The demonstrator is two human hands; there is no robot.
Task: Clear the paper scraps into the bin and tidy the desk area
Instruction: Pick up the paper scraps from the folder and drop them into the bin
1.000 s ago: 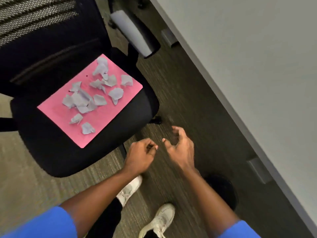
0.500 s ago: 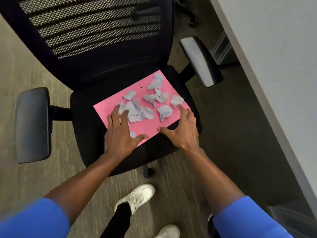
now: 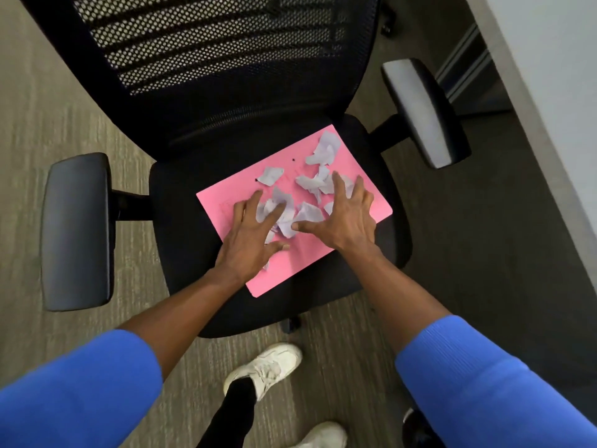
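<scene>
Sitting on black office chair [image 3: 258,130], carpet floor, desk edge [image 3: 549,76] far right: pink sheet [image 3: 355,169] strewn with paper scraps [image 3: 273,175]. Left hand [image 3: 248,240] and right hand [image 3: 347,221] splayed flat, fingers unclenched, pressing scraps together mid-sheet.

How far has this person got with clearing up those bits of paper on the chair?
Nothing looks binned yet: the paper scraps lie on the pink sheet on the chair seat. In hand: the left hand and right hand, fingers spread, rest on them. Left: binning; no bin shows.
</scene>
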